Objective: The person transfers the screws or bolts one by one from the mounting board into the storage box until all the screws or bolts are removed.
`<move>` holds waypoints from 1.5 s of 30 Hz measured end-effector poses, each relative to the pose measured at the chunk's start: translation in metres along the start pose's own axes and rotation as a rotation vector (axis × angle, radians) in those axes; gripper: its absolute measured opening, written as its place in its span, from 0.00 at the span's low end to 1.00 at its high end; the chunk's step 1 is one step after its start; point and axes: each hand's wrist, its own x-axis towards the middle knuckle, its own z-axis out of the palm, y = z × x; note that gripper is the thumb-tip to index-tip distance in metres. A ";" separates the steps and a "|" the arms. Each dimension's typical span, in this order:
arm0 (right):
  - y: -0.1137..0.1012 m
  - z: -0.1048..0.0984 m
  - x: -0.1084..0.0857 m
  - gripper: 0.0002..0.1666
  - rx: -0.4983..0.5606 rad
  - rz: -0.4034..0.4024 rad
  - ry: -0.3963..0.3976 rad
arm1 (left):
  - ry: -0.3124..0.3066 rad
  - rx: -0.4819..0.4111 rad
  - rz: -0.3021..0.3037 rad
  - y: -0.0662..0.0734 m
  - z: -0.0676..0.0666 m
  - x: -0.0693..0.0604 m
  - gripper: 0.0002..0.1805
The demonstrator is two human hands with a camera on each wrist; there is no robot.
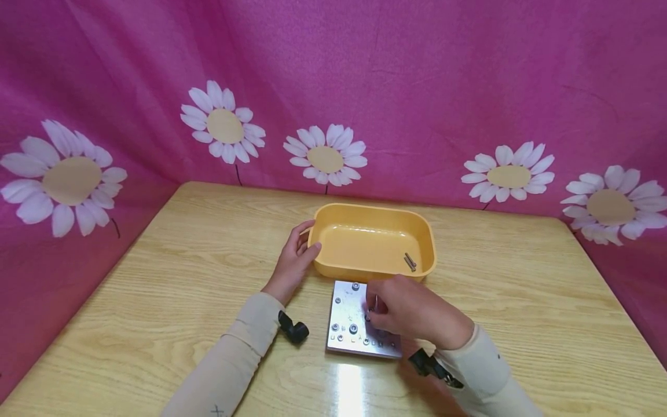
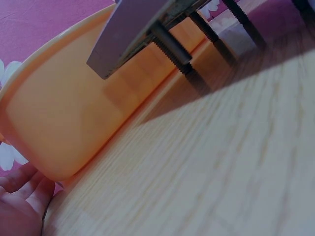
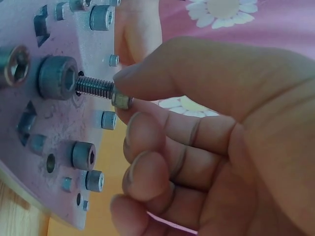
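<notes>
A metal plate (image 1: 344, 315) stands in front of a yellow tray (image 1: 359, 246), with several socket-head screws seated in it. In the left wrist view, threaded screw shanks (image 2: 170, 46) stick out below the plate toward the table. My right hand (image 1: 403, 310) is over the plate's right half. Its thumb and index finger pinch the head of a small bolt (image 3: 96, 87), whose threaded shank is partly in a hole; the other fingers curl beside it. My left hand (image 1: 292, 266) grips the tray's left end, thumb at the rim and fingers along the outside.
A few loose bolts (image 1: 410, 262) lie in the tray's right front corner. The wooden table (image 1: 208, 249) extends around both sides, with a pink flowered cloth (image 1: 406, 104) hanging behind it. Dark wrist mounts (image 1: 294, 330) sit on the sleeves near the table.
</notes>
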 end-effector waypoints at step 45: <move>0.021 -0.006 0.004 0.06 0.212 -0.042 0.405 | -0.004 0.005 -0.009 0.003 0.000 -0.002 0.28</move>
